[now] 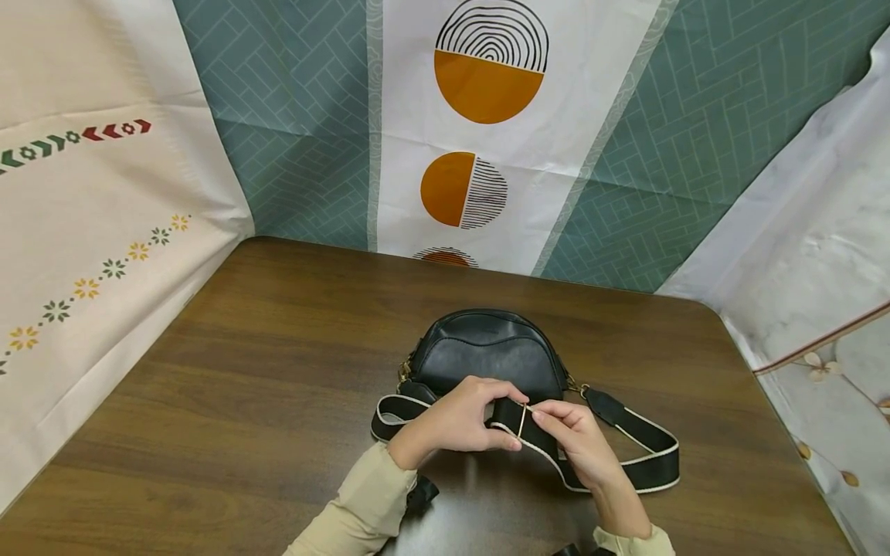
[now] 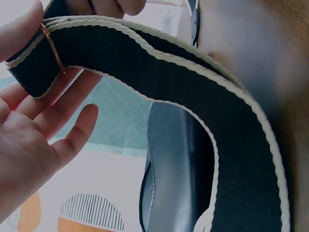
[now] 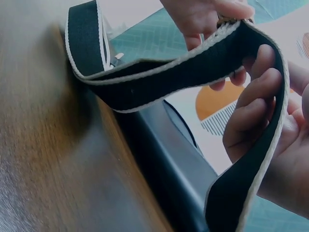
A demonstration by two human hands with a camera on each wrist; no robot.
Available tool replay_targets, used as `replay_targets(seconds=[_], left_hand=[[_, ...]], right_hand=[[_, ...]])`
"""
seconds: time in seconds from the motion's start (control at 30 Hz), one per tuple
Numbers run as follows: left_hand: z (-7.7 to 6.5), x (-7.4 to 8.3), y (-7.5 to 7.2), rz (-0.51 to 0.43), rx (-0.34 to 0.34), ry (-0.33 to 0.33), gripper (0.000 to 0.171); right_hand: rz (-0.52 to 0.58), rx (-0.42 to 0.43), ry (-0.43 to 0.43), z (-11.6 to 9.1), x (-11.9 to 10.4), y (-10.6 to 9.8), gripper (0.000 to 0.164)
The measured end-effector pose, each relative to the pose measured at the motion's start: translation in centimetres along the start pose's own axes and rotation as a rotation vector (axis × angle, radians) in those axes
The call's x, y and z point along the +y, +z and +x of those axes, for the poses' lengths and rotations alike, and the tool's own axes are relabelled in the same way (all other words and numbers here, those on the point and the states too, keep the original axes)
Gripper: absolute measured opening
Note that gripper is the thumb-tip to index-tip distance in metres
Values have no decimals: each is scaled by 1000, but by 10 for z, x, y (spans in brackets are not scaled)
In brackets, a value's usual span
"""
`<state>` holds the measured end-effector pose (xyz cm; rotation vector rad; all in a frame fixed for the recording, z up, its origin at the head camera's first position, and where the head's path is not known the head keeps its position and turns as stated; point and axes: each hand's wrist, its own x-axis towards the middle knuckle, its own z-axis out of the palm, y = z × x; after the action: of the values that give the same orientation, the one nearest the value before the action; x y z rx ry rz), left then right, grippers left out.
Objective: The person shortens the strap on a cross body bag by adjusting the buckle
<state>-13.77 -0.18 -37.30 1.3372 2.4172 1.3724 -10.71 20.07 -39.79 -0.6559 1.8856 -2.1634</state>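
A black shoulder bag (image 1: 487, 351) stands upright on the table, its wide black strap (image 1: 647, 471) with white braided edges looping out in front on both sides. My left hand (image 1: 462, 417) grips the strap between thumb and fingers, close to a thin gold slide buckle (image 1: 522, 421). On the other side of the buckle, my right hand (image 1: 580, 444) pinches the strap with thumb and fingertips. The left wrist view shows the folded strap passing through the buckle (image 2: 54, 50). In the right wrist view, strap lies across the curled right fingers (image 3: 253, 106).
Gold metal fittings (image 1: 405, 371) join the strap to the bag's sides. The brown wooden table (image 1: 243, 386) is bordered by a patterned green and white cloth (image 1: 292, 154) behind and pale cloths left and right.
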Motion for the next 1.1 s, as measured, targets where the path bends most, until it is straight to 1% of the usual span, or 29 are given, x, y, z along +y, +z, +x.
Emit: replay_targets(seconds=[0.23, 0.5, 0.63, 0.8, 0.97, 1.0, 1.1], left_hand=[[-4, -1, -8, -30, 29, -10, 43], [-6, -2, -8, -38, 24, -10, 43], [-5, -1, -7, -7, -4, -28, 44], [-2, 2, -5, 58, -40, -38, 47], [-1, 5, -2, 115, -26, -9, 48], [-1, 4, -2, 132, -18, 6, 47], [-1, 3, -2, 144, -3, 26, 47]], right_hand=[[-39, -6, 29, -5, -2, -8, 34], [11, -21, 4, -5, 1, -8, 34], [38, -29, 1, -3, 1, -5, 33], [23, -24, -12, 0, 3, 0, 35], [29, -38, 4, 2, 4, 4, 31], [33, -40, 8, 2, 4, 4, 30], [43, -40, 18, 2, 4, 5, 29]])
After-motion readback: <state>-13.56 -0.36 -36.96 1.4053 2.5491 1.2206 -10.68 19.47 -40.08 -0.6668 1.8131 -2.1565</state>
